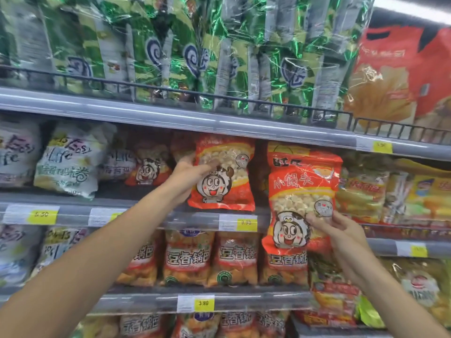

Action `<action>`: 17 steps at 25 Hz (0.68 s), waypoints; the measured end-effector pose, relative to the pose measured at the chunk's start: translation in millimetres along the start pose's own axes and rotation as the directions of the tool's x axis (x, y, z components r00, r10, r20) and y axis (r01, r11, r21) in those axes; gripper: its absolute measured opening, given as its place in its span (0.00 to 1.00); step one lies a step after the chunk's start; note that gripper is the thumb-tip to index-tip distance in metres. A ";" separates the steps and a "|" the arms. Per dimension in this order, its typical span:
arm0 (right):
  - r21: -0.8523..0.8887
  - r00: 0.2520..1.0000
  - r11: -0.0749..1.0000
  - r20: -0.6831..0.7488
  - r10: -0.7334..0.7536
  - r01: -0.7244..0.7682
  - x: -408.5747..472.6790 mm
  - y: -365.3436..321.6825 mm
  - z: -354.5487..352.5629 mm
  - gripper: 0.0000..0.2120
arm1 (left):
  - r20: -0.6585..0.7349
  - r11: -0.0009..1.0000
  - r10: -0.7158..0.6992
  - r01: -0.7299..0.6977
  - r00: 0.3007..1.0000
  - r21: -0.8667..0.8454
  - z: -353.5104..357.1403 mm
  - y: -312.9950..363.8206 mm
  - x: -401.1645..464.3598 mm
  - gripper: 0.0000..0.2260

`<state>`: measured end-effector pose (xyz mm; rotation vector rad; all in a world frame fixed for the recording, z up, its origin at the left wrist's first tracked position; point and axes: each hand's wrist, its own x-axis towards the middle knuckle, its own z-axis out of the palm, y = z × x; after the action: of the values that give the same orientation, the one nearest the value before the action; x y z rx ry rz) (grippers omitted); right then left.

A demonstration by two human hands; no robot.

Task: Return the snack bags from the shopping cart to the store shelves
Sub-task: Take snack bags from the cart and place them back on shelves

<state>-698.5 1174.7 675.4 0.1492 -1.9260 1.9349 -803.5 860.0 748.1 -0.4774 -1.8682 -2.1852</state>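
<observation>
Left hand (pixel 188 175) grasps a red snack bag (pixel 223 176) by its left edge at frame centre, seating it upright on the middle shelf (pixel 156 215) between like bags. Right hand (pixel 341 230) pinches a second red bag (pixel 301 201) at lower right, held in front of the shelves, not yet placed. Judged partway: one bag nearly shelved, one outstanding; cart not visible. A dark gap right of the first bag offers room; overhead shelf lip sits close.
</observation>
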 end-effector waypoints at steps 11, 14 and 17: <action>-0.028 0.998 0.999 0.039 -0.040 0.041 17.3 -0.9 -12.2 0.25 | 0.058 0.994 -0.016 0.009 0.998 0.109 -8.7 -18.5 19.1 0.54; -0.014 0.996 1.000 0.089 -0.018 0.020 27.3 -4.2 -4.9 0.20 | 0.063 0.989 -0.049 0.040 0.997 0.140 -4.2 -11.3 11.8 0.48; -0.004 0.994 1.000 0.107 -0.006 0.007 41.2 -8.6 7.3 0.21 | 0.045 0.982 -0.053 0.044 0.998 0.181 -5.2 -19.7 13.0 0.47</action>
<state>-734.5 1175.8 698.4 0.2628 -1.9945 1.9549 -823.3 858.6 734.4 -0.4587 -2.1011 -2.0258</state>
